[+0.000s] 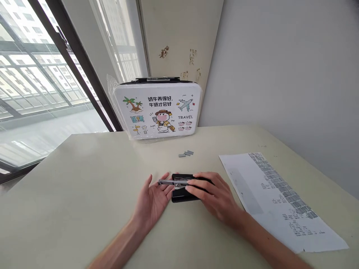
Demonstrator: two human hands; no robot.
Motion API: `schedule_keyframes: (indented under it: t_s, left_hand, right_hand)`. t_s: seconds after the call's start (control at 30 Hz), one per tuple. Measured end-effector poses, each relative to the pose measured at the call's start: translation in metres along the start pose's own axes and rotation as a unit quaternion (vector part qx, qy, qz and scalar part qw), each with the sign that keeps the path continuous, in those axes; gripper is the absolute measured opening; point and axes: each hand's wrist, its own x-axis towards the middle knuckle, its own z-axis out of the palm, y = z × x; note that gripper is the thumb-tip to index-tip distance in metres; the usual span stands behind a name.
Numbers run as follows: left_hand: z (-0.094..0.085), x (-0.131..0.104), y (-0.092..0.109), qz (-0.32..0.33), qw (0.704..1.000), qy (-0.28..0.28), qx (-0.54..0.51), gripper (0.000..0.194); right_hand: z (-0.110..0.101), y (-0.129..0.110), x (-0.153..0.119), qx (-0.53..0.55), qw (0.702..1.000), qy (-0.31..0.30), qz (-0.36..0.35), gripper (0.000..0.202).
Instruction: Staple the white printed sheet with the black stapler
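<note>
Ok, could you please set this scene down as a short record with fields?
Left hand: open, palm up, at the stapler's left end; contact unclear
Right hand: holding the stapler
Stapler: black, opened, metal rail pointing left
Staples: a few grey strips beyond the stapler
Paper: printed sheet, flat, to the right
Case: white, upright, in clear plastic, at the back of the table

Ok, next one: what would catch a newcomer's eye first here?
Most likely the white case with cartoon prints, standing at the back of the table. Next would come the opened black stapler at front centre, in the right hand, with the left hand palm up at its left end. A printed sheet lies to the right, and small grey staple strips lie between stapler and case.
</note>
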Motion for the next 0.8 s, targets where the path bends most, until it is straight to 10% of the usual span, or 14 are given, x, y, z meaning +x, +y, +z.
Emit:
schedule_keyframes:
  t_s: [0.47,0.8]
  left_hand:
    - [-0.0019,0.0019,0.0017,-0.035,0.998,-0.006,-0.048,0.041]
    - [-0.0051,0.0005,0.001,0.102,0.984,0.033,0.144,0.014]
  right_hand:
    - [-0.0001,-0.0046,0.002,-0.044,0.998,0.021,-0.042,0.05]
    - [0.0002,-0.0012,0.0004,0.048,0.991,0.077,0.097,0.053]
